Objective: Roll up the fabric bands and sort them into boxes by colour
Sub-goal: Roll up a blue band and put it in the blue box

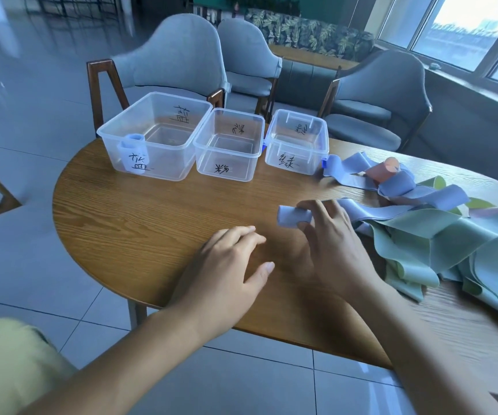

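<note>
The left hand (pixel 229 262) lay nearest, fingers straight and relaxed on the table (pixel 140 223), holding nothing. Just beyond it to the right, the right hand (pixel 331 247) pinched a blue roll (pixel 292 216) between thumb and fingers, the roll touching the tabletop with its tail (pixel 370 209) running off to the right into the pile (pixel 439 235) of green and blue bands. The roll looked mostly wound but not finished, since the tail was not yet taken up.

To do this step well, the tail should probably be kept flat and lightly taut while the roll is turned, edges lined up so it does not cone; the free left hand could steady the strip or the roll end. The tail crosses under other bands, so pulling may drag the pile.

Farther off lay a pink roll (pixel 383 170) among loose blue bands. At the far edge stood three clear boxes: the left box (pixel 178 100) already held one blue roll (pixel 134 148) in its near corner, likely this roll's destination; the middle box (pixel 229 175) and right box (pixel 297 170) held none.
</note>
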The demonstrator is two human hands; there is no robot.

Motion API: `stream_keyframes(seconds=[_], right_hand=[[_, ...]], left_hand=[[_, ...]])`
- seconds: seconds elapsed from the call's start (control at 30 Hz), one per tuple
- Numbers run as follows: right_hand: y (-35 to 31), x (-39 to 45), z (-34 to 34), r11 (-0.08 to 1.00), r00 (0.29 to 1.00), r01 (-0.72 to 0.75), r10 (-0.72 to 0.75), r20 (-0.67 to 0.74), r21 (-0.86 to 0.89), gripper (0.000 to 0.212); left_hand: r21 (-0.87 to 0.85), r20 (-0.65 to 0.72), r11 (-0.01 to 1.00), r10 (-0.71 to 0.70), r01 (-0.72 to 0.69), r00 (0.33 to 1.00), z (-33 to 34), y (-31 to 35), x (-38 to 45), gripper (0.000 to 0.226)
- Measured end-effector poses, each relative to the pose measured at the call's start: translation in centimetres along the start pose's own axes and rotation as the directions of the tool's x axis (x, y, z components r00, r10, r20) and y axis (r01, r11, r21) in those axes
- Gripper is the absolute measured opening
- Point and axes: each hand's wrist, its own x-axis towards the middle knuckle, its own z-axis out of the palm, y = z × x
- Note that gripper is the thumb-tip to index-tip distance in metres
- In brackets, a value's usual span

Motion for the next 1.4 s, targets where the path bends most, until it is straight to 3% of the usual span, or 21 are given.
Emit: stream_keyframes(seconds=[0.27, 0.5, 0.77, 1.0, 1.4], right_hand=[[-2.0, -1.3, 0.3, 0.98, 0.98, 0.186, -0.19, 0.053, 0.075, 0.032], [-2.8, -2.1, 0.5, 0.95, 0.952, 0.295, -0.301, 0.047, 0.103, 0.041], [-3.9, -2.5, 0.7, 0.943, 0.962, 0.261, -0.271, 0.022, 0.208, 0.036], [-5.0, -2.5, 0.9, 0.94, 0.953, 0.282, -0.297, 0.052, 0.192, 0.036], [-7.0, -0.1, 0.0, 0.95, 0.949, 0.311, -0.309, -0.057, 0.036, 0.019]], left_hand=[[-0.051, -0.157, 0.997, -0.067, 0.06, 0.985, -1.4, -1.0, 1.0, 0.044], [-0.047, -0.086, 0.999, 0.008, -0.012, 0.996, -2.2, -2.0, 1.0, 0.037], [0.014, -0.077, 0.999, 0.036, -0.035, 0.996, -2.3, -2.7, 0.5, 0.028], [0.042, -0.092, 0.999, 0.003, 0.001, 0.996, -2.7, -3.1, -0.1, 0.03], [0.076, 0.009, 0.991, -0.114, 0.113, 0.993, -4.3, -5.0, -1.0, 0.055]])
